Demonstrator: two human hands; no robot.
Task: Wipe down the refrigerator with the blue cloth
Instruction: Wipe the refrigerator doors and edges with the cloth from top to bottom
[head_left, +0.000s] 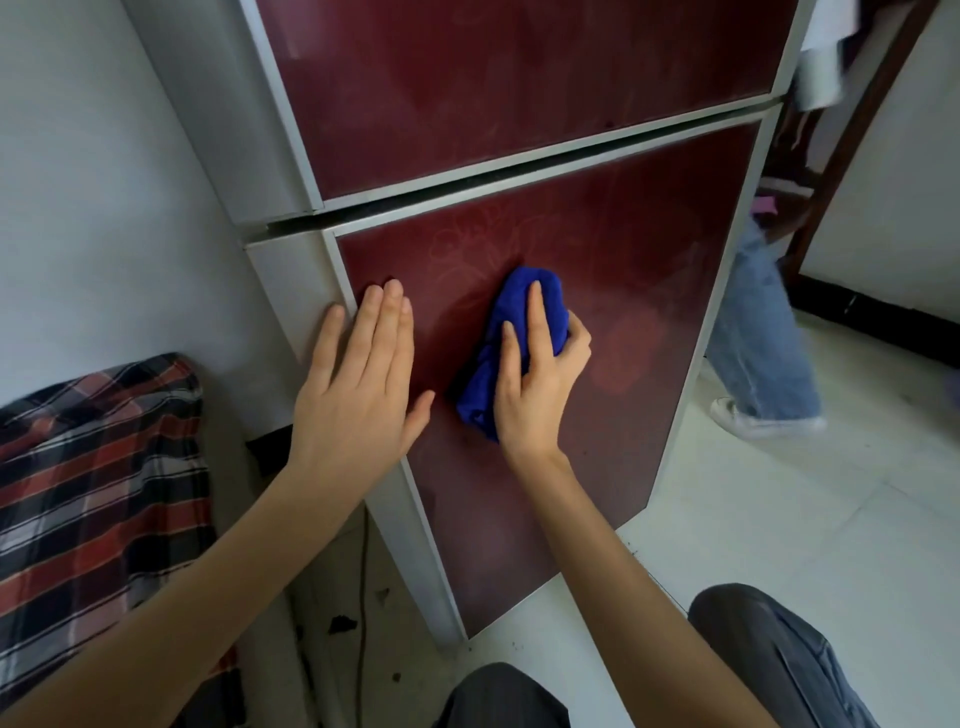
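Observation:
The refrigerator (639, 249) has dark red door panels framed in silver, with an upper and a lower door. A bunched blue cloth (511, 332) lies against the lower door near its middle. My right hand (537, 379) grips the cloth and presses it to the panel, index finger stretched over it and thumb curled round its right side. My left hand (363, 379) lies flat on the lower door's left edge, fingers straight and together.
A plaid fabric (98, 478) lies at the left beside the white wall. A cable (362, 587) runs down beside the refrigerator. Another person's jeans leg and white shoe (758, 364) stand right of the refrigerator on the pale tiled floor. My knees are at the bottom.

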